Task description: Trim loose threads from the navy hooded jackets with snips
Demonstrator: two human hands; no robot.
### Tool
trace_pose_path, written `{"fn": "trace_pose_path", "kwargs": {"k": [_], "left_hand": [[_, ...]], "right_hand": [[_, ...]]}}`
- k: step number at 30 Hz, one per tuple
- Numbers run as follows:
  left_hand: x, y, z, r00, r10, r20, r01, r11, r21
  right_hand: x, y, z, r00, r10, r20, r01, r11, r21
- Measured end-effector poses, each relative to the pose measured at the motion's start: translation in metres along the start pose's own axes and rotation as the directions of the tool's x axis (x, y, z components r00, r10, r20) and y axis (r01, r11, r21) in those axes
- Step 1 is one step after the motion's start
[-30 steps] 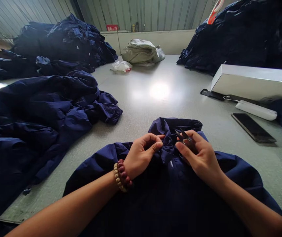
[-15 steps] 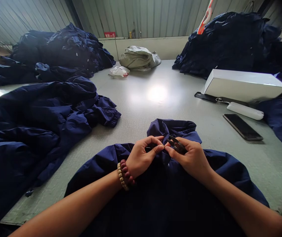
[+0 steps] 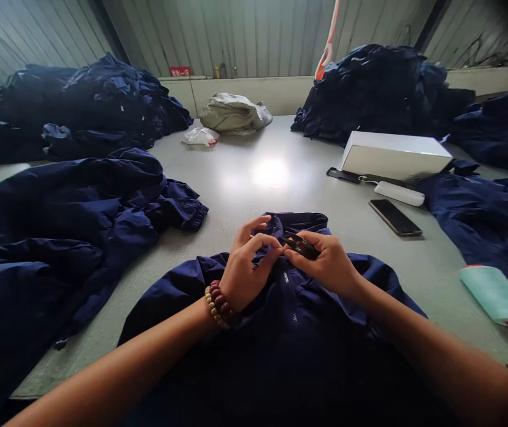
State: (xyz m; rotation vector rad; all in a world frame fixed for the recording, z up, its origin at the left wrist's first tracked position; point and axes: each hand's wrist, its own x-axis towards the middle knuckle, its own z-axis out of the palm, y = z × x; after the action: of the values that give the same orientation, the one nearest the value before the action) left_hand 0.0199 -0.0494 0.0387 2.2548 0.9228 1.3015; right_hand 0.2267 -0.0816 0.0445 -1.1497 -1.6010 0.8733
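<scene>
A navy jacket [image 3: 254, 350] lies spread before me, its front zipper [image 3: 286, 284] running down from the collar [image 3: 302, 221]. Just below the collar, my left hand [image 3: 249, 261] pinches thumb and index finger together, its other fingers raised; whatever is between the fingertips is too small to name. My right hand [image 3: 325, 261] holds black thread snips [image 3: 300, 244], their blades pointing left toward the collar. Its thumb and index fingertips meet the left fingertips above the zipper top. Beaded bracelets [image 3: 219, 303] circle my left wrist.
Another navy garment [image 3: 71, 219] covers the table's left side. Dark clothing piles stand at back left [image 3: 98, 107] and back right [image 3: 369, 95]. On the right are a white box [image 3: 391, 154], a white power bank-like device [image 3: 399, 193], a phone [image 3: 395, 217] and a mint-green thread cone [image 3: 498, 293].
My view has shifted right, bringing the green cone into sight. Both hands stay together near the collar; the left hand's upper fingers have lifted, and more of the zipper shows.
</scene>
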Motion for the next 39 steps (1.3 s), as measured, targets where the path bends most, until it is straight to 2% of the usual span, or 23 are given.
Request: {"fn": "trace_pose_path", "kwargs": {"k": [4, 7, 9, 12, 14, 16, 18, 21, 24, 27, 32, 36, 39], "left_hand": [[0.018, 0.047, -0.009, 0.996, 0.067, 0.066, -0.068, 0.998, 0.004], [0.021, 0.092, 0.001, 0.991, 0.092, 0.102, -0.085, 0.994, -0.068], [0.012, 0.124, 0.019, 0.992, 0.054, 0.117, -0.037, 0.989, -0.142], [-0.018, 0.167, 0.057, 0.975, -0.068, 0.211, 0.13, 0.947, -0.293], [-0.044, 0.19, 0.087, 0.931, -0.148, 0.334, 0.282, 0.873, -0.398], [-0.069, 0.205, 0.12, 0.856, -0.188, 0.482, 0.425, 0.787, -0.448], [-0.091, 0.215, 0.152, 0.763, -0.152, 0.629, 0.51, 0.739, -0.44], [-0.117, 0.223, 0.197, 0.627, -0.035, 0.779, 0.535, 0.746, -0.397], [-0.135, 0.229, 0.235, 0.522, 0.028, 0.853, 0.525, 0.777, -0.347], [-0.151, 0.234, 0.263, 0.441, 0.059, 0.895, 0.52, 0.797, -0.309], [-0.17, 0.243, 0.292, 0.365, 0.081, 0.927, 0.507, 0.818, -0.271], [-0.179, 0.246, 0.31, 0.359, 0.091, 0.929, 0.483, 0.834, -0.268], [-0.182, 0.244, 0.321, 0.367, 0.09, 0.926, 0.448, 0.855, -0.261]], "right_hand": [[-0.02, -0.041, -0.027, 0.999, 0.019, -0.036, -0.018, 1.0, 0.026], [-0.057, -0.065, -0.05, 0.994, 0.071, -0.088, -0.067, 0.997, 0.045], [-0.093, -0.075, -0.063, 0.98, 0.121, -0.155, -0.112, 0.992, 0.065], [-0.159, -0.079, -0.078, 0.932, 0.219, -0.288, -0.195, 0.975, 0.108], [-0.207, -0.073, -0.087, 0.874, 0.304, -0.38, -0.272, 0.952, 0.137], [-0.256, -0.061, -0.095, 0.805, 0.394, -0.444, -0.364, 0.919, 0.154], [-0.304, -0.047, -0.103, 0.73, 0.484, -0.482, -0.459, 0.87, 0.179], [-0.367, -0.029, -0.111, 0.605, 0.613, -0.509, -0.569, 0.779, 0.261], [-0.413, -0.02, -0.114, 0.491, 0.692, -0.529, -0.62, 0.704, 0.346], [-0.442, -0.014, -0.114, 0.419, 0.721, -0.552, -0.628, 0.669, 0.398], [-0.47, 0.001, -0.112, 0.342, 0.72, -0.605, -0.612, 0.659, 0.438], [-0.482, 0.014, -0.112, 0.313, 0.719, -0.621, -0.607, 0.654, 0.452], [-0.487, 0.022, -0.113, 0.267, 0.734, -0.624, -0.61, 0.63, 0.48]]}}
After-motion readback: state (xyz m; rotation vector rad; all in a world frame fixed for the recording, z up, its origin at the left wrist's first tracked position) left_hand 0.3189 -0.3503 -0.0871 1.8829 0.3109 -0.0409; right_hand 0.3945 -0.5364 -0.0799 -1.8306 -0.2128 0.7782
